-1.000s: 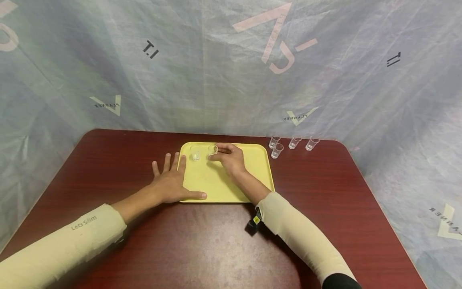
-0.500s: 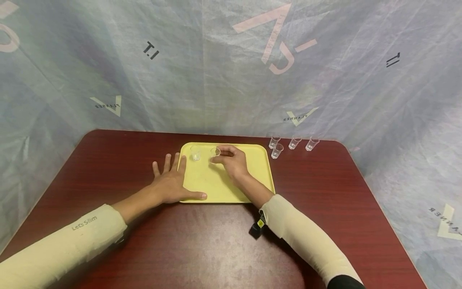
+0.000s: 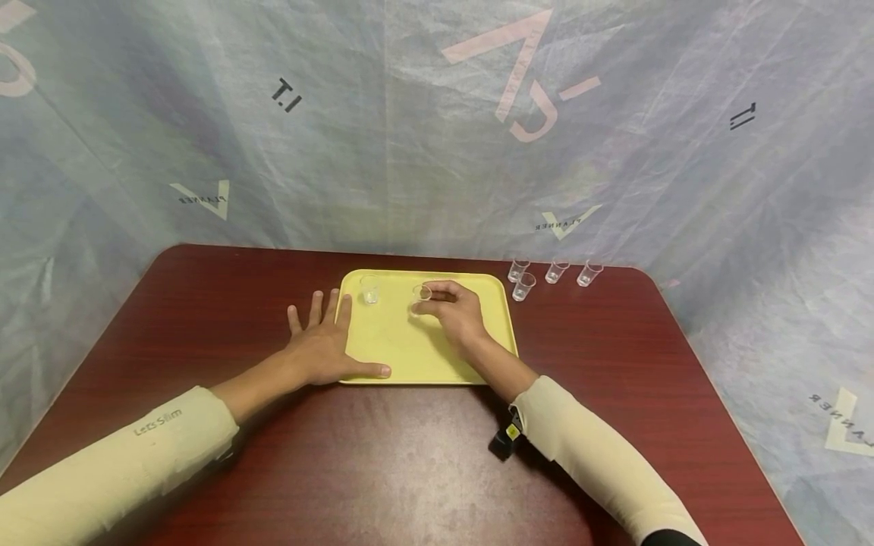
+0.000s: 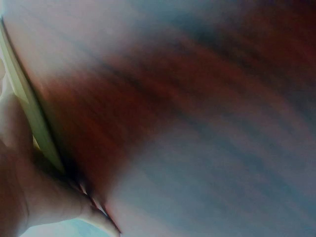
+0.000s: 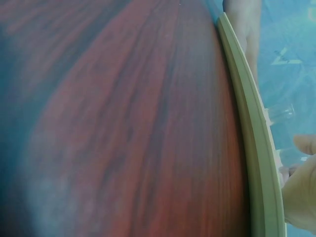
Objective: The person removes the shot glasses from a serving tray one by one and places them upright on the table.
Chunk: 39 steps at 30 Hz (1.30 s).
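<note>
My left hand [image 3: 321, 349] lies with fingers spread across the left edge of a yellow tray [image 3: 410, 353]. Its thumb reaches along the tray's front rim. Over the middle of the tray, my right hand [image 3: 459, 312] pinches a clear shot glass [image 3: 421, 294] between thumb and fingers; the glass is upright. A second shot glass [image 3: 370, 291] stands near the tray's back left corner, apart from both hands. In the right wrist view, the thumb and part of the right hand [image 5: 302, 197] show beyond the tray rim, near the held glass [image 5: 291, 157].
Right of the tray, several more shot glasses [image 3: 523, 287] stand on the dark red table [image 3: 382, 462], towards its back edge. A grey printed sheet [image 3: 410, 167] hangs behind the table and at its sides.
My right hand has drawn the shot glass rightward and slightly nearer across the tray, widening the gap from the other glass. My left hand has stayed in place.
</note>
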{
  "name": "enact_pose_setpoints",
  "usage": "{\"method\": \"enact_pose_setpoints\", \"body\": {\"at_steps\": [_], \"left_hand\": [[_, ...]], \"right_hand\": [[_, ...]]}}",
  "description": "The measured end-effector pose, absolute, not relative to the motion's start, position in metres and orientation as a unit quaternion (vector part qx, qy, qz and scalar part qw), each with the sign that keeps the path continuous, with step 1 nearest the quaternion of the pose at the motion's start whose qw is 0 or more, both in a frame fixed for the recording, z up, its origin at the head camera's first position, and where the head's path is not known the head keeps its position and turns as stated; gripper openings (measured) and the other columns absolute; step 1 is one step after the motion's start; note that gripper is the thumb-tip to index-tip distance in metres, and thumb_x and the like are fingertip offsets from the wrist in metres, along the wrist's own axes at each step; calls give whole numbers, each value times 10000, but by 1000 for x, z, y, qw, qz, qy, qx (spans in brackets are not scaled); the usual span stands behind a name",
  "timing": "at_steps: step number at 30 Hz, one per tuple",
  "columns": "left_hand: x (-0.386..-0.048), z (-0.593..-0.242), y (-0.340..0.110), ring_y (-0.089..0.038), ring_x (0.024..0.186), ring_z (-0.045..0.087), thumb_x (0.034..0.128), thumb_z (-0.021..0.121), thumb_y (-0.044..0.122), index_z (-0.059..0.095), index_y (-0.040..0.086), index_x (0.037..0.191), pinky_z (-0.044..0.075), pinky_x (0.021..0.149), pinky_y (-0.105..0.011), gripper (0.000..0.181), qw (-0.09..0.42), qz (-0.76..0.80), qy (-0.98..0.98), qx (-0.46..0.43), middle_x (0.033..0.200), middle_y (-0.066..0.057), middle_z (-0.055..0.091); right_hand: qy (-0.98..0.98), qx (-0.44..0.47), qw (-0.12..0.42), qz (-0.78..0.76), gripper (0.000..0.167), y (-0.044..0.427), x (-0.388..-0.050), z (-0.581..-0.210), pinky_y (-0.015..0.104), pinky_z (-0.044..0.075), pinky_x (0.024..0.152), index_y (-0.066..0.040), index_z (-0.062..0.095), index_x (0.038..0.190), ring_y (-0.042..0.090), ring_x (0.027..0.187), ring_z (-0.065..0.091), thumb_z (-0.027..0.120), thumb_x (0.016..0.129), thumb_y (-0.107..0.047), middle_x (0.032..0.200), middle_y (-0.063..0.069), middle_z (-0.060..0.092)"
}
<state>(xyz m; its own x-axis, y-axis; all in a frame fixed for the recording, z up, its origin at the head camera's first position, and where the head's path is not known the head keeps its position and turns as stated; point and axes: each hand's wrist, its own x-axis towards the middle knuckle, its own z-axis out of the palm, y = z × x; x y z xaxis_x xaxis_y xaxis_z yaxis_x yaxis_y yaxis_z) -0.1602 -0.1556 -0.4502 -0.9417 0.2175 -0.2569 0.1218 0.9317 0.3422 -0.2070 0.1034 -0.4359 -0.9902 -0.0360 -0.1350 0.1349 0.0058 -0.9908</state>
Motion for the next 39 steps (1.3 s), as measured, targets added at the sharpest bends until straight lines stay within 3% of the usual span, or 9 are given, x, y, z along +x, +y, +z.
{"method": "enact_pose_setpoints", "body": {"at_steps": [13, 22, 30, 39], "left_hand": [[-159, -451, -155, -525, 1733, -220, 653, 643, 1124, -55, 21, 1805, -192, 1267, -866, 1741, 145, 166, 971, 91, 1882, -259, -143], [-157, -449, -155, -531, 1732, -216, 668, 655, 1110, -55, 20, 1804, -196, 1263, -869, 1727, 143, 173, 970, 92, 1880, -266, -145], [-157, -446, -154, -525, 1736, -210, 695, 660, 1093, -62, 30, 1806, -186, 1264, -873, 1698, 143, 174, 969, 98, 1883, -259, -146], [-157, -448, -156, -532, 1733, -211, 699, 647, 1098, -68, 28, 1804, -184, 1259, -880, 1697, 143, 172, 970, 98, 1881, -261, -149]], "right_hand": [[713, 40, 67, -697, 426, 125, -199, -435, 245, 640, 958, -16, 799, 1263, 109, 1011, 749, 897, 853, 51, 1155, 76, 824], [710, 46, 69, -700, 444, 143, -194, -433, 224, 639, 953, -5, 790, 1298, 92, 1010, 758, 893, 869, 44, 1097, -10, 821], [705, 59, 64, -704, 445, 159, -189, -431, 222, 645, 940, 8, 778, 1305, 90, 977, 787, 881, 876, 69, 1128, 31, 828], [708, 66, 61, -700, 472, 177, -185, -431, 197, 634, 923, 24, 755, 1352, 54, 994, 765, 870, 895, 52, 1050, -79, 810]]}}
